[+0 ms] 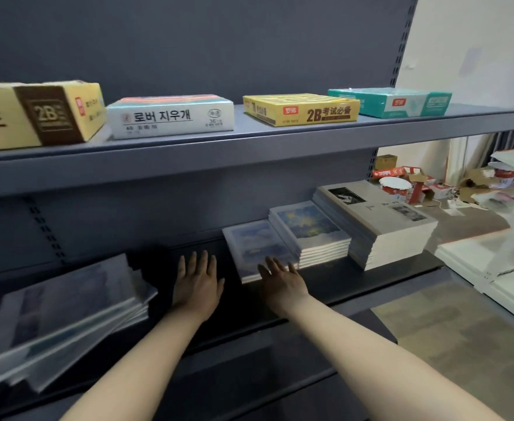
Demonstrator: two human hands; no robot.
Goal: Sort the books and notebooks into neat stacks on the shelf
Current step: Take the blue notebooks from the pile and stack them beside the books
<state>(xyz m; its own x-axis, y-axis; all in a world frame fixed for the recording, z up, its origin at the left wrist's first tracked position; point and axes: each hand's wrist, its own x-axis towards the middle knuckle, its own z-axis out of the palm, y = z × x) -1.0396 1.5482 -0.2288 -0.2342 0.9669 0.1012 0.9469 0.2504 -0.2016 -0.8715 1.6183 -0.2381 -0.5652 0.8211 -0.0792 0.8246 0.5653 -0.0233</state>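
Tidying seems underway: the left hand (198, 284), spread flat, hovers over bare shelf (355, 279) beside the untidy pile (67, 314), the right hand (283, 282), also spread, meets the front edge of the low blue stack (254, 246), likely squaring it.

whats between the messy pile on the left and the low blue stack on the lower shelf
Head view: only the left hand, fingers straight, over bare dark shelf. No book lies between the messy pile and the low blue stack.
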